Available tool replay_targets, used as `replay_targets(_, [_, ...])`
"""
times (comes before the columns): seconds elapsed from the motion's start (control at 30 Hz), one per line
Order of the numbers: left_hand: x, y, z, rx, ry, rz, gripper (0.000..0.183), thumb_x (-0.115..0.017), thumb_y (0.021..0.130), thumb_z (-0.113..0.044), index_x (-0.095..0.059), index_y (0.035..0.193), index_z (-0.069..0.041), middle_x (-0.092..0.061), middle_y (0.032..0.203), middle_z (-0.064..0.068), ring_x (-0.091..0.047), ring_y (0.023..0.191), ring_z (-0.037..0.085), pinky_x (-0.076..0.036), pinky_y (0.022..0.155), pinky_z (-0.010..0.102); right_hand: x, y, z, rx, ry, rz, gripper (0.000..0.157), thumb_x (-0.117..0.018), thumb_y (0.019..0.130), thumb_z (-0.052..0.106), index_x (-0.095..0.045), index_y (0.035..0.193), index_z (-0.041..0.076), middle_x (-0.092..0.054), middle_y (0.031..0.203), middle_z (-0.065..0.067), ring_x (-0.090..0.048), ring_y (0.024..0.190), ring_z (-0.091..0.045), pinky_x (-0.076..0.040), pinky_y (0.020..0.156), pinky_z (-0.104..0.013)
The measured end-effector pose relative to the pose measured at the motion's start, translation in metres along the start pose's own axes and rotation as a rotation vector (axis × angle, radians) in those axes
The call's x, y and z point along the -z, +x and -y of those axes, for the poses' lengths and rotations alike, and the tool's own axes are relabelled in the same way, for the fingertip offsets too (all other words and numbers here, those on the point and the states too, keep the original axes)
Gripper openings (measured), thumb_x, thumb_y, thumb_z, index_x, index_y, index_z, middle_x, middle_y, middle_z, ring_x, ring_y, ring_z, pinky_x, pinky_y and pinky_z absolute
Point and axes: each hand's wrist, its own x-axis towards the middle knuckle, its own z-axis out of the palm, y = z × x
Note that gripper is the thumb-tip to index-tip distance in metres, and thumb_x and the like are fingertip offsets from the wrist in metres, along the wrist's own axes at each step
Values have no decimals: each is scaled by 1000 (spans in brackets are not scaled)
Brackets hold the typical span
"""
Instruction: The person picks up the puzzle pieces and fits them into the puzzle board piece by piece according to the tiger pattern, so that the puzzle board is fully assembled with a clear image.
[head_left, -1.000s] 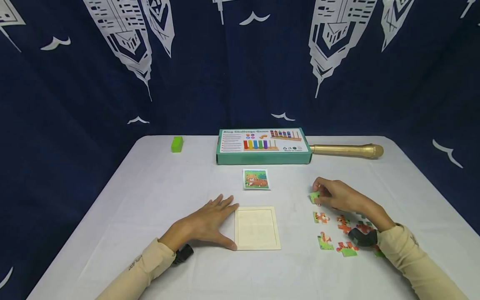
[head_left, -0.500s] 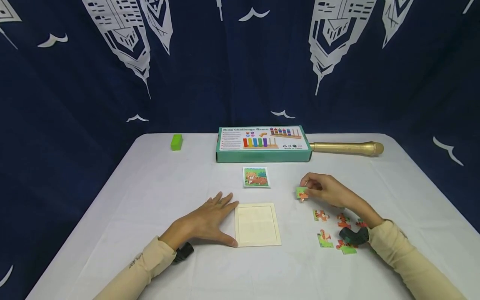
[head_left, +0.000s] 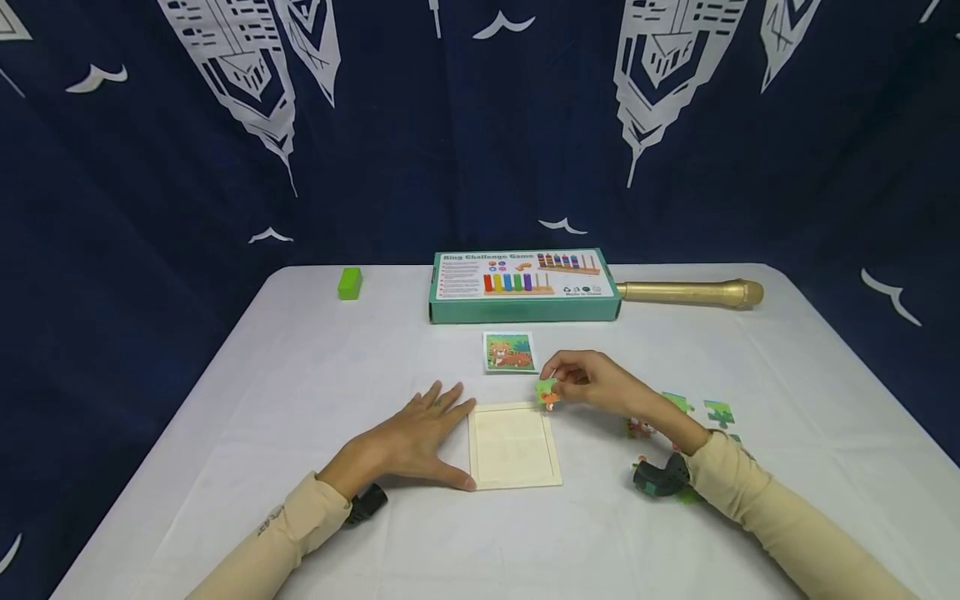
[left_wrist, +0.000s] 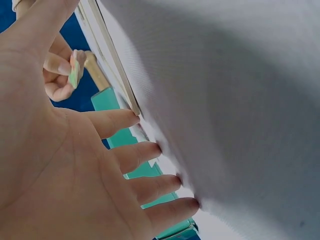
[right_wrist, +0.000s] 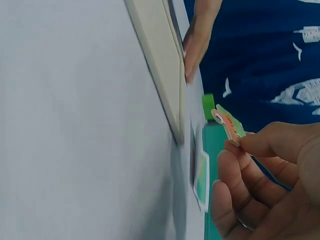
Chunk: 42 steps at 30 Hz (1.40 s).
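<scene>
My right hand pinches a green and orange jigsaw piece between thumb and fingers, over the far right corner of a pale wooden puzzle tray. In the right wrist view the jigsaw piece is tilted and held above the tray. Fingers spread, my left hand rests along the tray's left edge, with thumb and index fingertip at its corners. Several loose jigsaw pieces lie on the table at right, partly hidden under my right forearm. A small tiger picture card lies just beyond the tray.
Toward the table's far edge lies a green Ring Challenge Game box, with a gold rod-like object at its right. A green block sits at the far left. The table wears a white cloth; behind hangs a dark blue curtain.
My right hand has lifted the jigsaw piece from the group at right and carried it leftward to the tray's far right corner. The left hand has stayed against the tray.
</scene>
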Motion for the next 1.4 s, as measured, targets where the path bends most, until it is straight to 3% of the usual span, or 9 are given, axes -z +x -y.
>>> replay_targets(0.37, [1, 0, 0, 1, 15, 6, 111, -69, 69, -71, -25, 153, -14, -11, 160, 10, -3, 146, 36, -10, 116, 55, -33, 22, 14, 8, 94, 35, 20, -58, 83, -10, -65, 100, -4, -67, 79, -11, -62, 73, -14, -47, 64, -18])
replay_targets(0.5, [1, -1, 0, 4, 12, 11, 110, -68, 70, -71, -24, 153, -14, -11, 161, 10, -2, 147, 36, -10, 116, 55, -44, 26, 16, -8, 99, 41, 18, -61, 82, -9, -66, 99, -4, -67, 76, -8, -62, 74, -13, -47, 65, -17])
replay_targets(0.77, [1, -1, 0, 0, 9, 8, 110, -68, 70, -71, -24, 153, -14, -11, 160, 10, -2, 147, 36, -10, 117, 55, -58, 32, 19, -24, 43, 17, 11, -67, 84, -1, -69, 96, 0, -68, 73, -2, -54, 60, -6, -45, 58, -18])
replay_targets(1.0, [2, -1, 0, -2, 4, 4, 109, -68, 71, -70, -25, 153, -14, -11, 160, 10, -2, 147, 36, -10, 117, 54, -64, 35, 22, -53, 1, 5, 10, -70, 83, 2, -70, 93, 3, -63, 70, 3, -50, 59, -5, -43, 56, -17])
replay_targets(1.17, [2, -1, 0, -2, 2, -1, 110, -69, 71, -70, -25, 153, -11, -12, 160, 11, -3, 146, 37, -12, 116, 55, -65, 35, 22, -30, -25, 4, 10, -73, 82, 4, -71, 92, 3, -65, 73, 2, -52, 62, -6, -44, 58, -17])
replay_targets(1.4, [2, -1, 0, 2, 1, 1, 111, -69, 70, -70, -25, 152, -10, -12, 160, 11, -3, 146, 36, -12, 116, 55, -67, 36, 21, 5, -128, -3, 5, -72, 83, 6, -73, 87, 9, -60, 70, 7, -44, 58, -4, -36, 53, -16])
